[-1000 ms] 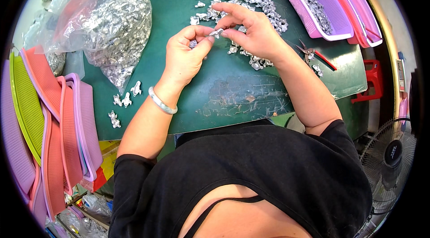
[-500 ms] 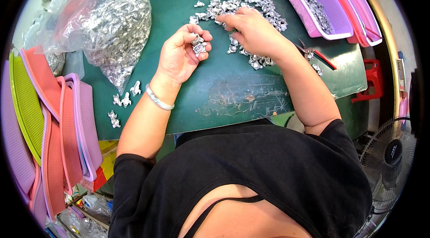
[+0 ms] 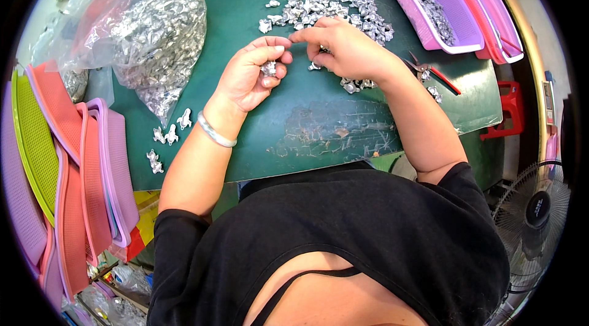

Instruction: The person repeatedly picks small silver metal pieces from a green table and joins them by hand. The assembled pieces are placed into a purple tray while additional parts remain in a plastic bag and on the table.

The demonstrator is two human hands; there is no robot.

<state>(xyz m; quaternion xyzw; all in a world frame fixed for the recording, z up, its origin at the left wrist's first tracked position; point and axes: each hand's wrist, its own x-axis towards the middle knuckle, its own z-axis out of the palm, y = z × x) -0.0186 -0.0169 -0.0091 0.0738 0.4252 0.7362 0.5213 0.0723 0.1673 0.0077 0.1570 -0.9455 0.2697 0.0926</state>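
Observation:
My left hand [image 3: 248,74], with a pale bangle on its wrist, is closed around small silvery metal castings [image 3: 269,68]; how many is hidden by the fingers. Close to its fingertips is my right hand [image 3: 346,50], its index finger reaching toward them and the other fingers curled under. What those curled fingers hold, if anything, is mostly covered. One more casting [image 3: 314,66] shows just below the right hand. A loose spread of the same castings [image 3: 362,4] lies beyond both hands on the green tabletop [image 3: 245,154].
A clear plastic bag [image 3: 162,38] full of castings stands at the left, several loose castings [image 3: 170,136] near it. Stacked plastic baskets [image 3: 110,166] line the left side. At the right are a purple basket [image 3: 463,34] of castings, red-handled pliers [image 3: 443,80] and a fan [image 3: 534,215].
My right hand has come back from the spread of castings, toward me and nearer my left fingertips. The left fingers have closed further, leaving less of the castings showing.

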